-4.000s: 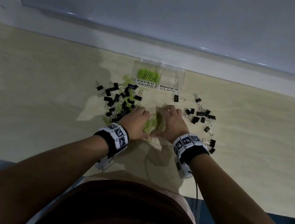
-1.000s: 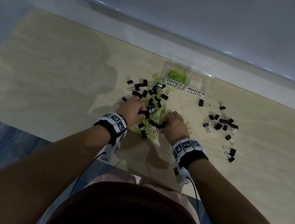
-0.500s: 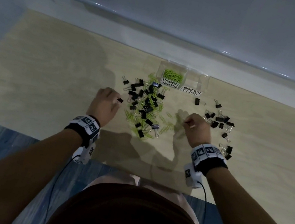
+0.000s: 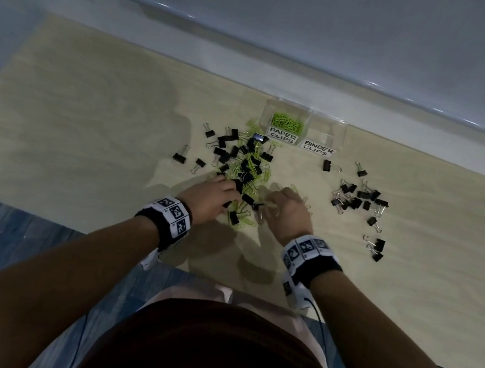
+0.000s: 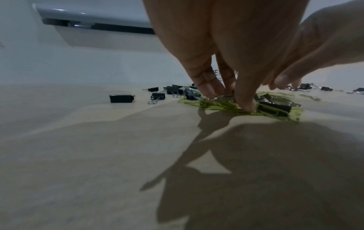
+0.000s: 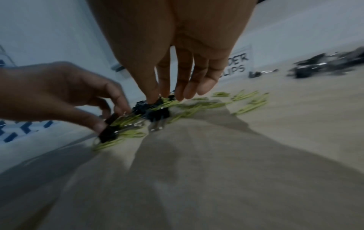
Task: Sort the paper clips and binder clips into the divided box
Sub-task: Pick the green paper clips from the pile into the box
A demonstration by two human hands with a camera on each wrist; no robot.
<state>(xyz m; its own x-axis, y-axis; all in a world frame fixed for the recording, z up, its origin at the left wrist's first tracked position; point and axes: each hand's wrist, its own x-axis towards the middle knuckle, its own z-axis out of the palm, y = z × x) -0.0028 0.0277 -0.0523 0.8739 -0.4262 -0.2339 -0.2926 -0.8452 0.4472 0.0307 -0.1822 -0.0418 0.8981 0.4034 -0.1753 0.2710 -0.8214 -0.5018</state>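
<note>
The clear divided box (image 4: 326, 124) stands at the back of the table. Its left cell, labelled PAPER CLIPS, holds green paper clips (image 4: 287, 122); I see nothing in the BINDER CLIPS cell. In front of it lies a mixed pile (image 4: 243, 164) of black binder clips and green paper clips. At the pile's near end, my left hand (image 4: 230, 196) (image 5: 230, 99) reaches down, thumb and fingers pinching a black binder clip (image 6: 107, 133). My right hand (image 4: 268, 204) (image 6: 159, 98) is close beside it, thumb and forefinger pinching another black binder clip (image 6: 155, 103), the other fingers straight.
A separate group of black binder clips (image 4: 358, 198) lies to the right, with a few stragglers (image 4: 377, 249) nearer me. Two binder clips (image 4: 188, 159) lie left of the pile. A raised white ledge (image 4: 287, 71) runs behind the box. The table's front edge (image 4: 65, 225) is near my wrists.
Half a second ago my hands were apart, one at each side of the pile. Both have come back together at its near end and closed on binder clips.
</note>
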